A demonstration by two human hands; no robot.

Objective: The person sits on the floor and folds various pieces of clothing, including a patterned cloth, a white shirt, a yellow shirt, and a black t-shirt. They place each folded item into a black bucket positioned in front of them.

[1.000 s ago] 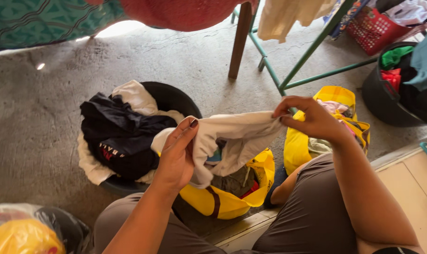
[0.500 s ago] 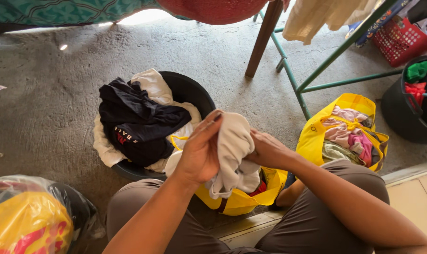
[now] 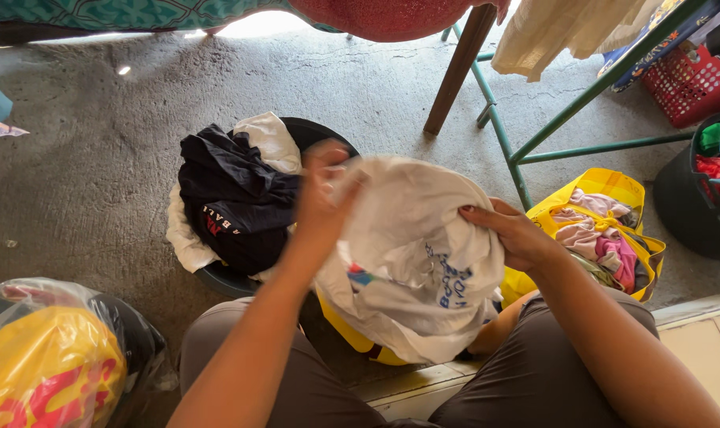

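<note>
White cotton shirt with blue print [image 3: 423,254], bunched half a second ago, now billows open between the left hand [image 3: 322,186] and right hand [image 3: 512,234]. Both clamp its edges above the yellow bag [image 3: 360,337], so the work has moved to spreading.

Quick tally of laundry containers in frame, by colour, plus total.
Yellow bags: 2, one under the white garment held by both hands, one at right
Black tubs: 2, and
Red basket: 1
Total: 5
</note>
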